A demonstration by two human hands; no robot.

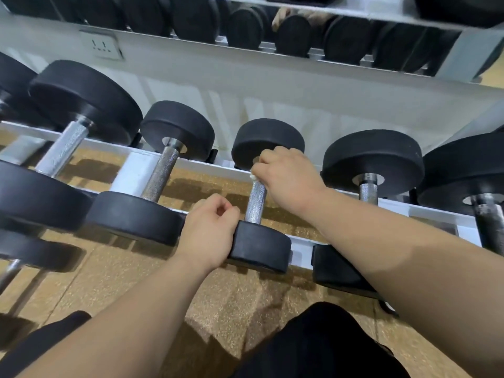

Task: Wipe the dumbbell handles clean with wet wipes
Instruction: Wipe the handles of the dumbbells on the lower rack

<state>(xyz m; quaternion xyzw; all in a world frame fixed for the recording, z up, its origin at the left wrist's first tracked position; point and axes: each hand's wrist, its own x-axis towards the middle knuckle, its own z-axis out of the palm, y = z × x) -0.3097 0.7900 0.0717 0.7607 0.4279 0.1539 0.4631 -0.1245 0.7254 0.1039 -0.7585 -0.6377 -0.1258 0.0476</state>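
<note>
Six dumbbells sit in the nearer row of the rack (133, 173), counted from the left: first dumbbell (13, 75), cut off by the picture's edge, second dumbbell (65, 143), third dumbbell (163, 170), fourth dumbbell (255, 203), fifth dumbbell (368, 190) and sixth dumbbell (488, 222). One lower dumbbell (41, 252) shows on the tier beneath. The upper shelf holds another row of black heads (242, 28) — too crowded and blurred to count. Two grips are in view, the left grip (210, 233) and the right grip (286, 178). There is one wet wipe (253, 176), one wall socket (105, 46) and one black pad (335, 268) — plus two dark-clad knees (313, 345).
</note>
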